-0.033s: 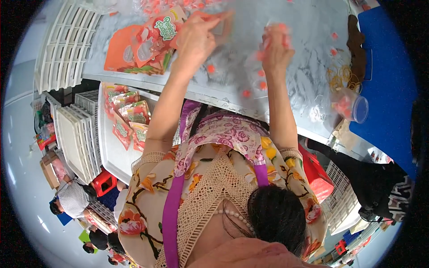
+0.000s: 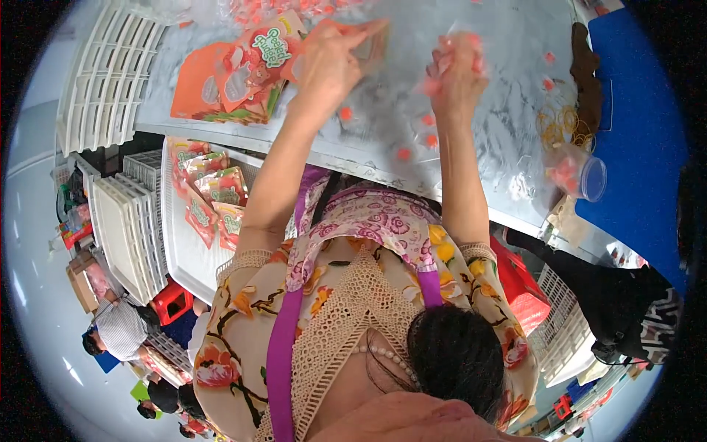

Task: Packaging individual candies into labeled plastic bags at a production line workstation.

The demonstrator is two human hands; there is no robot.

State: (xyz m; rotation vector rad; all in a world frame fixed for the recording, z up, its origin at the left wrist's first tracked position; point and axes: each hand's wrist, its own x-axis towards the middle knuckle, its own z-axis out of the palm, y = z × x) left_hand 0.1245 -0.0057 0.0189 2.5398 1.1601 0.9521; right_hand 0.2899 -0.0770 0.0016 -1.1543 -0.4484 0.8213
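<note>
My left hand [image 2: 329, 66] is closed on an orange pouch [image 2: 366, 46], whose far end is smeared by motion. To its right, my right hand [image 2: 458, 82] grips a bunch of pink-red sweets in clear wrappers [image 2: 437, 68], also blurred. Left of my left hand lies a fanned stack of flat orange-red printed pouches [image 2: 234, 82]. Several loose pink-red sweets [image 2: 403, 154] are on the grey metal table [image 2: 498, 151] between my hands and its near edge.
Wrapped sweets [image 2: 276, 10] are heaped at the far edge. A white tray [image 2: 193, 254] with filled pouches stands below left, near a white slatted crate [image 2: 110, 74]. Rubber bands [image 2: 563, 129] and a clear round tub [image 2: 591, 179] are at right. Other people [image 2: 121, 328] work far left.
My left hand and its pouch have shifted slightly right. My right hand has moved a little up and right, and the wrapped sweets in it show more plainly.
</note>
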